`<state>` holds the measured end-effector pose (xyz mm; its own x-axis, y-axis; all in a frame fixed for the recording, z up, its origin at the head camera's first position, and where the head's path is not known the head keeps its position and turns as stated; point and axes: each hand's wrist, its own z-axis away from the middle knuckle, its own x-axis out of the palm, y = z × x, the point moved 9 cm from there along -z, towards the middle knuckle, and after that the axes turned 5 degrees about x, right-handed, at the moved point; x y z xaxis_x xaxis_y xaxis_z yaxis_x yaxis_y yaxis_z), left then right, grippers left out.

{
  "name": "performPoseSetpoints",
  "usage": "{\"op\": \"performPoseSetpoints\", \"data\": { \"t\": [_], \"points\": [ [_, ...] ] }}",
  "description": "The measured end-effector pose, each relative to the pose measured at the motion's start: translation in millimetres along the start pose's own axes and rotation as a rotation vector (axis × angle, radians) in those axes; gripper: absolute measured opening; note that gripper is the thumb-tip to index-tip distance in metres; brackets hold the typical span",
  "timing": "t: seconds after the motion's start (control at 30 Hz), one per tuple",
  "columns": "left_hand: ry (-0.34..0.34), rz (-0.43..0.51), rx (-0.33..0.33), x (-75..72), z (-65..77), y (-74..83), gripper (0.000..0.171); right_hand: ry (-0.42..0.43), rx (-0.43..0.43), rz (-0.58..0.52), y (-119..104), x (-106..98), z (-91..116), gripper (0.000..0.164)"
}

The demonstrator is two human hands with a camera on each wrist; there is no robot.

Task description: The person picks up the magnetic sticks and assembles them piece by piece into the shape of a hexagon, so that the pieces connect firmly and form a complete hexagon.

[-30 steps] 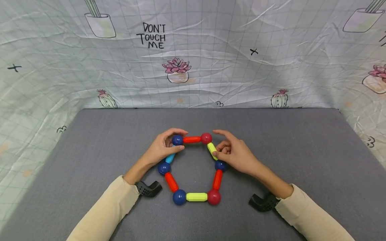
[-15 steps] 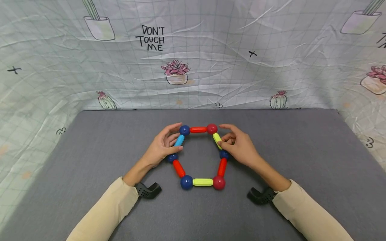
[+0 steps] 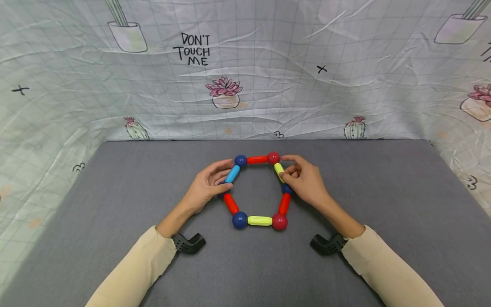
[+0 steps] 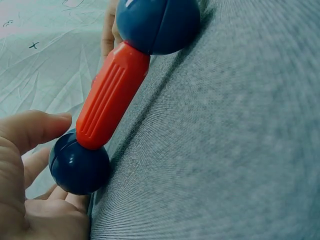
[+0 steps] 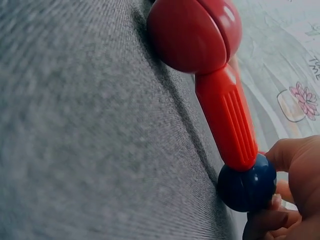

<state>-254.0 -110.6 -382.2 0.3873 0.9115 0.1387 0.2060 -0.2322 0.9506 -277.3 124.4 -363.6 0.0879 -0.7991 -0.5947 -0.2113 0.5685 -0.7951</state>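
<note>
A six-sided ring of magnetic balls and rods lies on the grey table. Its far side has a blue ball point(image 3: 241, 160), a red rod point(image 3: 257, 159) and a red ball point(image 3: 273, 157). My left hand point(image 3: 207, 187) lies along the left side, fingers outside the light blue rod point(image 3: 232, 174), thumb over the left blue ball point(image 4: 80, 165). My right hand point(image 3: 308, 181) pinches the yellow rod point(image 3: 279, 169) at the upper right, index finger reaching to the far red ball. Beneath its thumb is another blue ball point(image 5: 247, 184), joined to a red rod point(image 5: 227, 117).
The ring's near side is a yellow rod point(image 3: 260, 221) between a blue ball point(image 3: 240, 220) and a red ball point(image 3: 279, 222). The grey tabletop point(image 3: 115, 192) ends at a hanging printed cloth point(image 3: 268, 102). Black wrist mounts point(image 3: 189, 244) sit at both cuffs.
The ring has slid away from the body and to the right, the right hand moving with it. The left hand has hardly moved; the far blue ball has slipped out beyond its fingers.
</note>
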Motion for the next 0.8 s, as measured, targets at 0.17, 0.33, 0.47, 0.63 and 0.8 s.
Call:
{"op": "performPoseSetpoints", "data": {
  "t": [0.17,0.33,0.47,0.63,0.8],
  "points": [
    [0.008,0.004,-0.008,0.0,0.6,-1.3,0.061,0.008,-0.001,0.021,2.7,0.9,1.0,0.035],
    [0.013,0.002,-0.019,0.0,1.6,-1.0,0.06,0.014,-0.007,0.018,4.8,2.0,0.6,0.032],
    [0.004,-0.005,-0.013,0.4,1.5,0.1,0.06,0.035,-0.019,0.03,3.5,1.1,0.2,0.03],
    [-0.004,-0.002,-0.013,0.3,1.4,-1.6,0.059,0.056,-0.039,0.038,1.9,0.7,0.8,0.023],
    [-0.006,-0.008,-0.028,0.0,1.8,-4.3,0.058,0.067,-0.059,0.044,0.7,0.4,1.8,0.019]
  ]
}}
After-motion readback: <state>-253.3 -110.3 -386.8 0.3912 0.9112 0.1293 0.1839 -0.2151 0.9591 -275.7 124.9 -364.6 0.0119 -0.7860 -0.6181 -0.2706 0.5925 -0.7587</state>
